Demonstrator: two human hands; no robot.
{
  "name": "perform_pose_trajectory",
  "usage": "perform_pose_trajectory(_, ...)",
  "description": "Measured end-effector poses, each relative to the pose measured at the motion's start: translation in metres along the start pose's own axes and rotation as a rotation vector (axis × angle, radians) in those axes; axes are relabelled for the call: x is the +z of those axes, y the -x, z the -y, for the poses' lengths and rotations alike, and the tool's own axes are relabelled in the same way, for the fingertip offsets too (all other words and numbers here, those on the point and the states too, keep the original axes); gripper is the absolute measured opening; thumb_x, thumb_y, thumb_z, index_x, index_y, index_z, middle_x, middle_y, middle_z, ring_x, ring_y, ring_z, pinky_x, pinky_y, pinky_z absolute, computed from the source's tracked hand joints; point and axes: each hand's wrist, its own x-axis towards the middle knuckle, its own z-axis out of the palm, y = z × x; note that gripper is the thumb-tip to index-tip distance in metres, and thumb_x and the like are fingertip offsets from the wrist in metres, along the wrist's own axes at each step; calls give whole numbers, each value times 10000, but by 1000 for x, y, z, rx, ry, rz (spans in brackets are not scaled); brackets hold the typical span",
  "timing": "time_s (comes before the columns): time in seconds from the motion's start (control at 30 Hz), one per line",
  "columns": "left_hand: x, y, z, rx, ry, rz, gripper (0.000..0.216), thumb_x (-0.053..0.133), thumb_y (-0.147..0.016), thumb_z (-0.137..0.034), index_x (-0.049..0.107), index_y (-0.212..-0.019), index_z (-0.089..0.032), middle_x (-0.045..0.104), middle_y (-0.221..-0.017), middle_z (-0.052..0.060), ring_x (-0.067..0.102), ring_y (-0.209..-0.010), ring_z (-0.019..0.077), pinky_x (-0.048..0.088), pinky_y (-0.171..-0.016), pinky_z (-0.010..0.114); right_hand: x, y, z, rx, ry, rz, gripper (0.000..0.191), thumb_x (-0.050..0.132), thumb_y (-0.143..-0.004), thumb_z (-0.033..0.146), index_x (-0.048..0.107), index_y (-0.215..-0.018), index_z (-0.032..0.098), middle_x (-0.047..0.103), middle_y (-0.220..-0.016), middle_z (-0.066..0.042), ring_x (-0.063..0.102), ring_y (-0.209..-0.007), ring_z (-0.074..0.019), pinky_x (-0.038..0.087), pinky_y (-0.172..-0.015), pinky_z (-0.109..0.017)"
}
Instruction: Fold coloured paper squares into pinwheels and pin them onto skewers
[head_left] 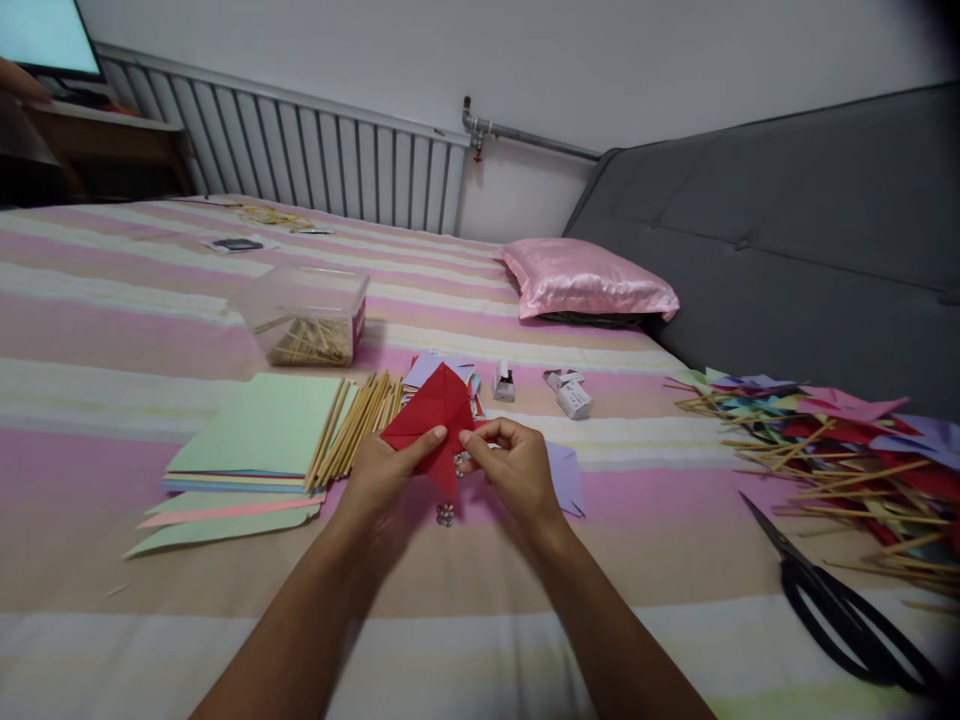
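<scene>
Left hand (379, 468) partly hidden behind red paper (441, 398), monitor (46, 38) cut off at left

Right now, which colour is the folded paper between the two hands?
The folded paper is red; it shows best in the head view.

Head-worn view, facing forward and down, close above striped bed (450, 630)

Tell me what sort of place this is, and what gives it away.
Most likely a bedroom: the work is spread over a striped bedspread, with a pink pillow beside a padded grey headboard. A radiator lines the wall behind.
</scene>
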Motion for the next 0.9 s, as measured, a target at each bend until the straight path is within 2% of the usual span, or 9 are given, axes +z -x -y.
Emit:
perform_pose_trajectory(0.17, 1, 0, 2, -3, -20, -36, 302, 826, -557, -266, 724, -797, -113, 724, -756, 89, 639, -610, 176, 519, -568, 268, 0, -1, -2, -15, 6, 10, 239, 684, -693, 364, 574, -643, 158, 635, -524, -20, 674, -516, -193, 416, -413, -194)
perform_pose_trajectory(0.3, 6, 4, -3, -39, 68, -65, 325, 823, -555, -230, 712, -834, -104, 728, -790, 98, 651, -623, 188, 531, -575, 277, 2, -1, -2, -81, -12, -1, 238, 690, -693, 354, 552, -659, 164, 628, -562, -12, 661, -516, -177, 461, -452, -220)
perform_pose_trajectory(0.37, 8, 5, -5, -47, 115, -71, 334, 815, -560, -202, 706, -860, -105, 730, -824, 102, 660, -659, 194, 538, -598, 275, 4, 0, -1, -134, -71, -25, 258, 717, -669, 331, 529, -755, 177, 654, -654, -11, 669, -567, -170, 498, -506, -236)
perform_pose_trajectory(0.43, 9, 6, -6, -48, 161, -58, 330, 804, -574, -186, 699, -877, -111, 730, -839, 100, 664, -685, 194, 542, -631, 276, 5, 0, 0, -157, -141, -46, 389, 743, -641, 306, 488, -913, 196, 681, -747, -14, 681, -635, -173, 521, -549, -247)
perform_pose_trajectory(0.57, 10, 6, -3, -80, 189, -3, 319, 790, -600, -194, 690, -894, -121, 727, -848, 94, 667, -698, 194, 548, -679, 306, 7, 1, -1, -131, -229, -66, 633, 750, -631, 279, 390, -1146, 207, 694, -764, -5, 679, -663, -176, 533, -586, -264)
perform_pose_trajectory(0.67, 14, 9, -2, -97, 186, 9, 295, 790, -599, -186, 692, -872, -131, 727, -858, 84, 669, -712, 191, 548, -682, 300, 8, 1, -3, -112, -279, -67, 669, 738, -646, 273, 375, -1204, 207, 686, -721, 12, 665, -617, -167, 534, -598, -278)
perform_pose_trajectory(0.77, 16, 11, -2, -111, 175, 32, 301, 793, -599, -192, 693, -877, -134, 729, -860, 85, 668, -687, 188, 538, -620, 277, 8, -1, -4, -89, -337, -69, 666, 745, -632, 261, 401, -1200, 204, 685, -732, 8, 665, -648, -169, 535, -633, -289)
perform_pose_trajectory(0.9, 12, 13, -7, -175, 137, 119, 304, 787, -614, -217, 696, -886, -115, 730, -806, 101, 654, -617, 180, 514, -552, 263, -1, -4, 0, 41, -420, -22, 712, 771, -586, 251, 428, -1208, 195, 686, -725, 8, 648, -633, -157, 521, -644, -286)
